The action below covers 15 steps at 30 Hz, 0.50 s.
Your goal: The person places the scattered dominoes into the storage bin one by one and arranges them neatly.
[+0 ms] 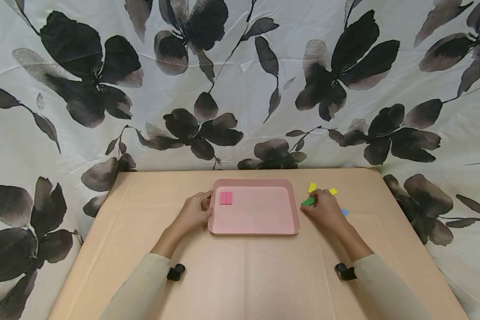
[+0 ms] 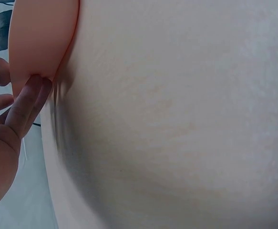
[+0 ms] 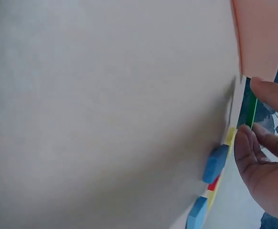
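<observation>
The pink tray [image 1: 256, 218] lies on the table with two small pink blocks [image 1: 226, 198] side by side near its upper left corner. My left hand [image 1: 196, 208] holds the tray's left edge, and in the left wrist view its fingertips [image 2: 34, 83] press on the tray's outer wall. Just off the tray's right side, my right hand [image 1: 326, 212] pinches a green block [image 1: 308, 202] between thumb and fingers. The right wrist view shows that green block [image 3: 252, 112] spanning from thumb to fingertips.
Around the right hand lie a yellow block [image 1: 312, 187], another yellow block [image 1: 333, 191] and a blue block [image 1: 345, 212]. From the right wrist, two blue blocks [image 3: 216, 163] and a red block [image 3: 214, 183] show. A floral cloth [image 1: 256, 89] hangs behind the table [image 1: 244, 275].
</observation>
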Tool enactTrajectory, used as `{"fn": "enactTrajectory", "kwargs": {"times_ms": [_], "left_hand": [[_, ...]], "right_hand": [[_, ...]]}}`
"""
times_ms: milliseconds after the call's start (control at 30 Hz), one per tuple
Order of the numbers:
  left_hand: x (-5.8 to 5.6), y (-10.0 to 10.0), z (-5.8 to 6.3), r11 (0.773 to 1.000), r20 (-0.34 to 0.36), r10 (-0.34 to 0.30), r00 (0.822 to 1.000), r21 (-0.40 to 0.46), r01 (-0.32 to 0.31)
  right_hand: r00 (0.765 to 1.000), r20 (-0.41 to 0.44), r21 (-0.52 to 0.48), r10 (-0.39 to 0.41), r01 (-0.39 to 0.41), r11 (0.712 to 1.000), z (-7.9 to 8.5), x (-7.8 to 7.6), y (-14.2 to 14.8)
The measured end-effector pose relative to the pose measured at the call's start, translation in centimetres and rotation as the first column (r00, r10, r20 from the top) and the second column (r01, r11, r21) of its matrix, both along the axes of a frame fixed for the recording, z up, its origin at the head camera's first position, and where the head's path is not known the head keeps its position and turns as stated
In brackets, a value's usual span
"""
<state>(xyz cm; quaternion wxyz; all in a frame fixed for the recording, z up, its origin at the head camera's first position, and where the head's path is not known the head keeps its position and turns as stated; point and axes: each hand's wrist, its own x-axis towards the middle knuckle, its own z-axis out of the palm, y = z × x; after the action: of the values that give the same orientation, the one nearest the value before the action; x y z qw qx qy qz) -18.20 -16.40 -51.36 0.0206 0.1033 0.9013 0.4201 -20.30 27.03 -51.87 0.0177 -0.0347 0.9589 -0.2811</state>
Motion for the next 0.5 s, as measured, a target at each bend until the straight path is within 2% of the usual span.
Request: {"fn": "enactTrajectory", "kwargs": {"times_ms": [300, 500], "left_hand": [[-0.2, 0.0, -0.1, 1.000, -0.009, -0.006, 1.000, -0.001, 0.006], [-0.2, 0.1, -0.1, 1.000, -0.017, -0.005, 1.000, -0.007, 0.005]], "right_hand": [[0.994, -0.094, -0.070, 0.047, -0.054, 0.996, 1.4, -0.5, 0.0], [0.991, -0.111, -0.117, 0.072, -0.085, 0.989, 2.8, -1.2, -0.9]]}}
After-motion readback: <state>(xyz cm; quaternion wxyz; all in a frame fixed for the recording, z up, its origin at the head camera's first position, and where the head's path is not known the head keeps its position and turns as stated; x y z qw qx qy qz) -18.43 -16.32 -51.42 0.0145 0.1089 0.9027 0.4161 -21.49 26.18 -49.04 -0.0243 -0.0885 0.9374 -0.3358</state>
